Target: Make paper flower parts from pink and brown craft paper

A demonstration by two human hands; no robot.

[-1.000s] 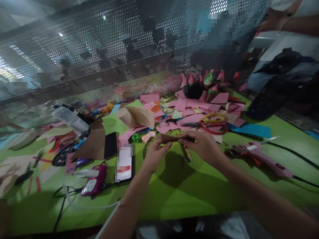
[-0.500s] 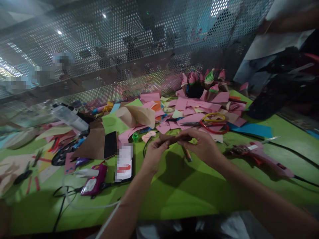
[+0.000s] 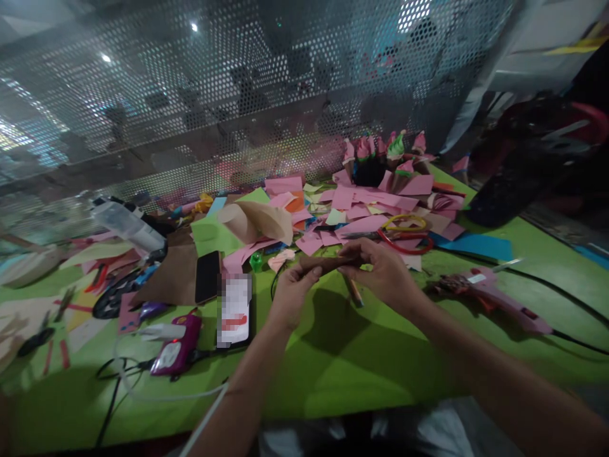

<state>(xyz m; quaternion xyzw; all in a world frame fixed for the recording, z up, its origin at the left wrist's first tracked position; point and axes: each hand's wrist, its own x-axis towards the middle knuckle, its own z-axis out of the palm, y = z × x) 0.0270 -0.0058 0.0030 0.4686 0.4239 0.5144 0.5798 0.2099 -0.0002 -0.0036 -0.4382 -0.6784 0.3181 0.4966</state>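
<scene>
Between my two hands is a small strip of brown paper or foam point(image 3: 328, 261), held up over the green table point(image 3: 380, 355). My left hand point(image 3: 297, 289) pinches its left end with thumb and fingers. At the other end, my right hand point(image 3: 380, 270) grips it with the thumb below and fingertips above. Beneath the right hand a pencil-like stick point(image 3: 354, 291) lies on the table, partly hidden. Scissors with red and yellow handles point(image 3: 406, 235) rest on pink scraps just beyond the right hand.
Pink paper scraps point(image 3: 361, 200) cover the back, with small ice-cream-cone crafts point(image 3: 394, 146) behind. A pink glue gun point(image 3: 504, 301) lies at right, its cord trailing. Two phones point(image 3: 208, 276), a purple device point(image 3: 178, 346) with cables, and a clear bottle point(image 3: 128, 225) are at left.
The brown strip shows more between my hands, and the right fingers have shifted along its end. The view has moved slightly. A person's arm at the upper right has gone from sight.
</scene>
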